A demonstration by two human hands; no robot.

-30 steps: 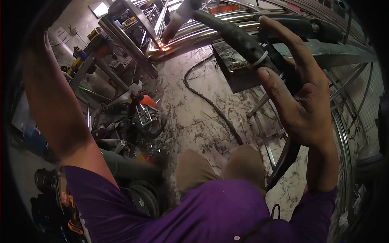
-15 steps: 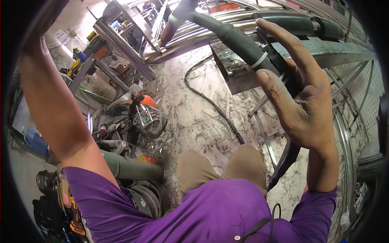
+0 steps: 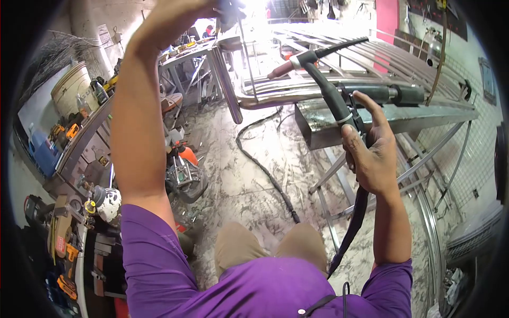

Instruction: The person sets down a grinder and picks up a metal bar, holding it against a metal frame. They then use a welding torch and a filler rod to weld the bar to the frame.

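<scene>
My right hand (image 3: pixel 374 159) is closed around the handle of a TIG welding torch (image 3: pixel 335 100), thumb on the near side and index finger raised beside the switch. The torch tilts up to the left. Its reddish cup (image 3: pixel 281 70) points down-left and its long black back cap (image 3: pixel 342 47) points right. A dark sheathed cable (image 3: pixel 350 233) hangs from the handle. My left hand (image 3: pixel 183 16) is raised at the top edge, partly cut off. A thin metal rod (image 3: pixel 248 61) runs down from its fingers toward a bent shiny pipe (image 3: pixel 281 96).
A metal box beam (image 3: pixel 382 122) on legs supports polished tubing at the right. A dark hose (image 3: pixel 265 175) crosses the stained floor. Tools and an orange object (image 3: pixel 187 155) lie at the left, by a shelf with a blue jug (image 3: pixel 42 151). Another person (image 3: pixel 208 32) is far back.
The view has tilted up, showing more of the tubing. The torch now appears lower and farther from me, with my right hand still around it. My left hand has come into view at the top.
</scene>
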